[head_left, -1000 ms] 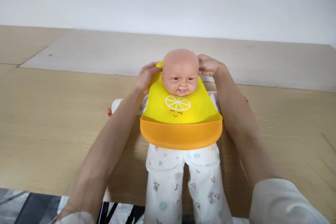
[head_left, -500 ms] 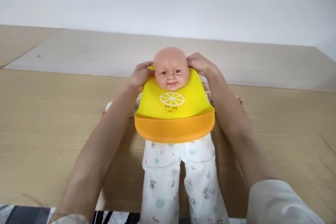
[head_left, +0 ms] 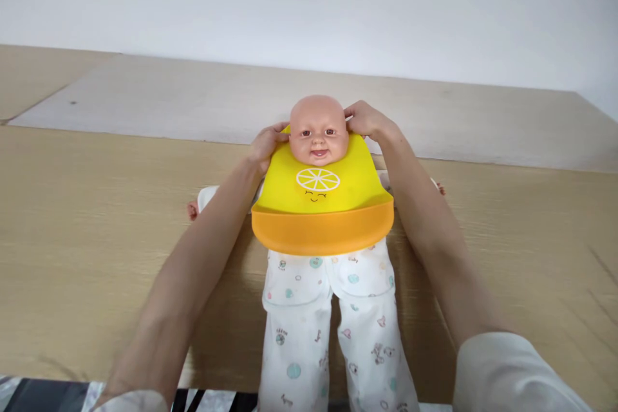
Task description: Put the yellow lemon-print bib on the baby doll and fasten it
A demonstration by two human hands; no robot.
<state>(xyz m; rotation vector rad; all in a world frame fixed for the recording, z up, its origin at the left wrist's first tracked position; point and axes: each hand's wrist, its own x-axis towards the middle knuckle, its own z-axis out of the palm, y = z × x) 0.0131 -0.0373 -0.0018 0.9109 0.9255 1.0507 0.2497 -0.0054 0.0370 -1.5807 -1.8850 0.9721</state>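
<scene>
A baby doll [head_left: 318, 122] in white printed clothes lies on its back, head away from me and legs towards me. Over its chest spreads a yellow bib [head_left: 284, 187] with a lemon-slice print and an orange catch pocket [head_left: 323, 232]. My left hand [head_left: 269, 143] is closed on the bib's upper edge at the left of the doll's neck. At the other side, my right hand [head_left: 365, 121] pinches the bib's neck band beside the doll's head. The band's ends behind the neck are hidden, and so are some fingertips.
The doll lies on a wooden table [head_left: 106, 238]. A pale board strip [head_left: 203, 96] runs along the back, against a white wall [head_left: 309, 6]. Below the table's front edge, dark and patterned surfaces [head_left: 48, 394] show.
The doll's head has shifted slightly right and towards me. My left hand has moved a little right, and the bib's pocket has risen slightly. My right hand has barely moved.
</scene>
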